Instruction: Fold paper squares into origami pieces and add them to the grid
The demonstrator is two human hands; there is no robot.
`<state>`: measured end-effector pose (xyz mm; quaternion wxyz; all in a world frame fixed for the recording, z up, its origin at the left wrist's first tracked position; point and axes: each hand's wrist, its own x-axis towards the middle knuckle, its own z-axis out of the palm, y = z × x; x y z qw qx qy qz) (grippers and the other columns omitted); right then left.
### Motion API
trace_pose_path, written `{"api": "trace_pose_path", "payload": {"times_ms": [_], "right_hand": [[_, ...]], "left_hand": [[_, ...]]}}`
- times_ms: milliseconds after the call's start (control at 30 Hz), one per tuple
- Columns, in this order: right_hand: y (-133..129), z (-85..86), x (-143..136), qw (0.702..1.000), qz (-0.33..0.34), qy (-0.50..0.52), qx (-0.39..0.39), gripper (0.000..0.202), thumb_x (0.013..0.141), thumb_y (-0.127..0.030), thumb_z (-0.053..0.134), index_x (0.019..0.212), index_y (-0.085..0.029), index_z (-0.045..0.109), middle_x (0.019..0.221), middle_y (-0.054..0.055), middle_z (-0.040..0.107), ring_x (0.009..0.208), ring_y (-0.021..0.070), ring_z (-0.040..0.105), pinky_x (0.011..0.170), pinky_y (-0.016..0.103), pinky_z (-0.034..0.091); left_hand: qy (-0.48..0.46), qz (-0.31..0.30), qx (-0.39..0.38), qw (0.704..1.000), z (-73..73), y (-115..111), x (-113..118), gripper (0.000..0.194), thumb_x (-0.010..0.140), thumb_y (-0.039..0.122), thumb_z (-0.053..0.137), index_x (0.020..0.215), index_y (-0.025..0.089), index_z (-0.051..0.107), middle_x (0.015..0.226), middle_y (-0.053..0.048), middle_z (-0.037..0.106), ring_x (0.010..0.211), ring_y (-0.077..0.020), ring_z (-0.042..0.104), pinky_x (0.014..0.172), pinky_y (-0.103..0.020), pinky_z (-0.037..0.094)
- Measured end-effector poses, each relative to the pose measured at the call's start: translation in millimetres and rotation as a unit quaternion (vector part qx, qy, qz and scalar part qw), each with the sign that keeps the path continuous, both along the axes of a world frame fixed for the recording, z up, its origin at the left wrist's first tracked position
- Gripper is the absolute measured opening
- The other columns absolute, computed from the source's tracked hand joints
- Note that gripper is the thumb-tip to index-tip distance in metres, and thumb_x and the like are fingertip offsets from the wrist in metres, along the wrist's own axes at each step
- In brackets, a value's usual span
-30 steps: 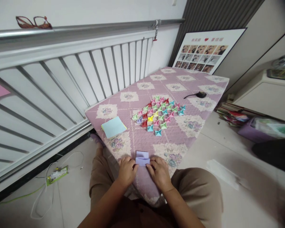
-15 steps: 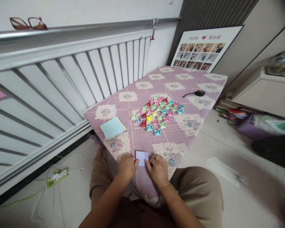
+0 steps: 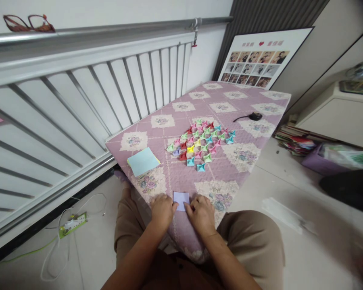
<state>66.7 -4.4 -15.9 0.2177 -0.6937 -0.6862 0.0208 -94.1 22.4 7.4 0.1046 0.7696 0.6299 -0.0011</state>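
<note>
A small lavender square of paper [image 3: 181, 200] lies flat near the front of the table, between my two hands. My left hand [image 3: 162, 210] grips its lower left edge, the thumb tip on the paper and the fingers curled beside it. At the lower right corner my right hand [image 3: 202, 213] presses with its thumb, fingers bent. Whether the square is folded in layers I cannot tell. Beyond it stand rows of small folded paper pieces [image 3: 197, 143] in pink, red, green, yellow and blue. To the left is a stack of light blue paper sheets [image 3: 143, 162] with a yellow edge showing.
A purple flowered cloth [image 3: 181, 177] covers the table. A black object with a thin cord [image 3: 255, 116] lies at the far right. Along the left runs a white radiator [image 3: 87, 100], with glasses [image 3: 28, 24] on the pipe above. A power strip [image 3: 74, 223] rests on the floor.
The head view has shifted slightly. Both hands stay on the lavender paper, with no clear movement of hands or paper.
</note>
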Motion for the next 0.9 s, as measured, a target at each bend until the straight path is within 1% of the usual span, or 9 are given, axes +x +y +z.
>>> {"api": "trace_pose_path", "payload": {"times_ms": [200,400,500,567,633,700,767,833,900], "right_hand": [[0.1,1.4,-0.6,1.0,-0.004,-0.004,-0.013,0.028,0.083,-0.035,0.065,0.06,-0.021,0.056,0.082,0.005,0.057,0.088,0.0234,0.047,0.069,0.034,0.029],[-0.8,0.4,-1.0,1.0,-0.009,-0.011,0.017,0.018,0.084,-0.034,0.062,0.071,-0.022,0.057,0.082,0.005,0.058,0.087,0.0243,0.047,0.071,0.035,0.031],[-0.7,-0.4,-1.3,1.0,-0.008,-0.011,0.026,0.018,0.084,-0.034,0.062,0.071,-0.022,0.056,0.081,0.005,0.058,0.086,0.0242,0.047,0.071,0.035,0.031],[-0.5,-0.8,-1.4,1.0,-0.006,-0.007,0.024,0.018,0.083,-0.034,0.063,0.071,-0.023,0.056,0.081,0.005,0.058,0.086,0.0243,0.047,0.071,0.034,0.031],[-0.1,-1.6,-1.3,1.0,-0.007,-0.005,0.013,0.018,0.083,-0.033,0.063,0.07,-0.023,0.056,0.082,0.005,0.058,0.087,0.0245,0.048,0.072,0.034,0.031],[0.1,-2.9,-0.7,1.0,-0.009,-0.001,0.003,0.016,0.084,-0.033,0.062,0.072,-0.022,0.058,0.083,0.006,0.059,0.088,0.0248,0.048,0.072,0.035,0.032],[0.0,-4.3,0.4,1.0,-0.012,0.009,0.0,0.012,0.085,-0.031,0.06,0.077,-0.022,0.06,0.086,0.006,0.06,0.09,0.025,0.049,0.074,0.035,0.032],[-0.9,-5.2,1.7,1.0,-0.009,0.026,0.01,0.009,0.087,-0.028,0.057,0.085,-0.021,0.063,0.091,0.007,0.062,0.092,0.0248,0.049,0.077,0.036,0.034],[-2.6,-5.6,2.3,0.998,0.021,0.045,0.032,0.013,0.088,-0.025,0.053,0.095,-0.02,0.064,0.1,0.008,0.063,0.097,0.0243,0.05,0.083,0.037,0.035]], "left_hand": [[0.0,-0.014,0.03,0.999,-5.7,-3.2,-1.1,0.026,0.089,0.04,0.054,0.088,0.018,0.068,0.093,-0.01,0.066,0.095,-0.0276,0.056,0.082,-0.041,0.038],[-0.012,-0.019,0.055,0.998,-9.5,-6.5,-5.4,0.021,0.09,0.038,0.055,0.088,0.019,0.064,0.092,-0.008,0.064,0.094,-0.0252,0.054,0.083,-0.039,0.038],[-0.038,-0.058,0.082,0.994,-11.9,-12.3,-5.2,0.016,0.093,0.03,0.05,0.097,0.022,0.063,0.103,-0.006,0.063,0.097,-0.0234,0.053,0.085,-0.039,0.038],[-0.06,-0.117,0.096,0.987,-15.6,-18.5,-3.3,0.021,0.095,0.025,0.045,0.108,0.026,0.061,0.115,-0.004,0.062,0.105,-0.0224,0.052,0.089,-0.039,0.037],[-0.079,-0.162,0.098,0.979,-20.8,-25.5,-1.4,0.028,0.096,0.026,0.043,0.121,0.027,0.056,0.125,-0.004,0.059,0.115,-0.0223,0.049,0.095,-0.04,0.036],[-0.09,-0.18,0.09,0.975,-25.9,-32.1,-1.2,0.037,0.094,0.033,0.047,0.131,0.026,0.049,0.133,-0.005,0.054,0.125,-0.0239,0.043,0.103,-0.045,0.031],[-0.088,-0.189,0.073,0.975,-28.7,-37.1,-3.2,0.052,0.09,0.042,0.052,0.138,0.025,0.041,0.142,-0.007,0.047,0.132,-0.0266,0.036,0.11,-0.051,0.023],[-0.078,-0.204,0.05,0.975,-28.2,-40.1,-6.6,0.063,0.087,0.05,0.053,0.143,0.025,0.035,0.148,-0.008,0.04,0.136,-0.0283,0.031,0.112,-0.056,0.019],[-0.068,-0.214,0.031,0.974,-25.6,-41.1,-9.7,0.067,0.087,0.053,0.052,0.144,0.026,0.032,0.15,-0.008,0.035,0.138,-0.0286,0.028,0.112,-0.058,0.017]]}}
